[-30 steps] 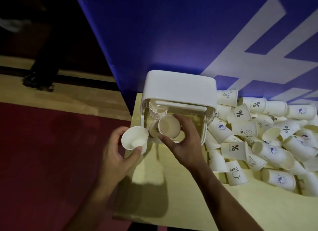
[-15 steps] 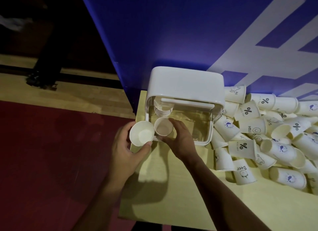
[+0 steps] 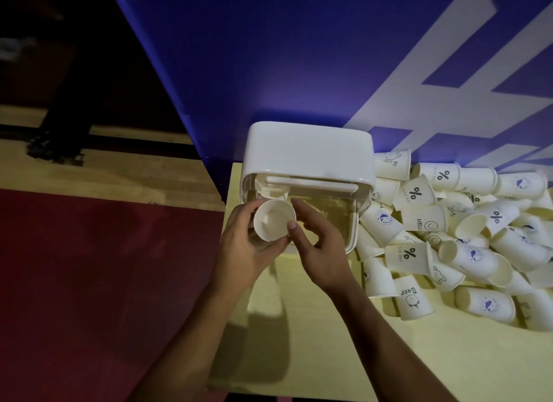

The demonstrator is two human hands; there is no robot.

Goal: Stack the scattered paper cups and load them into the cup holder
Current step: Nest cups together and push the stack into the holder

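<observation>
A white paper cup [image 3: 273,220], mouth toward me, sits between both hands at the front left of the cup holder [image 3: 308,153], a white-lidded box with a clear front. My left hand [image 3: 245,249] wraps the cup from the left. My right hand [image 3: 317,246] touches its right rim with thumb and fingertips. More stacked cups [image 3: 270,192] show behind the clear wall inside the holder. Whether a second cup sits under the held one I cannot tell.
A pile of several scattered printed paper cups [image 3: 466,237] covers the pale yellow table [image 3: 449,356] right of the holder. A blue wall with white stripes [image 3: 329,57] rises behind. The table's left edge drops to a red floor [image 3: 104,282].
My left hand brought its cup rightward to where the right hand's cup was at the holder's front. Both hands now meet on a single visible cup. The camera shifted slightly.
</observation>
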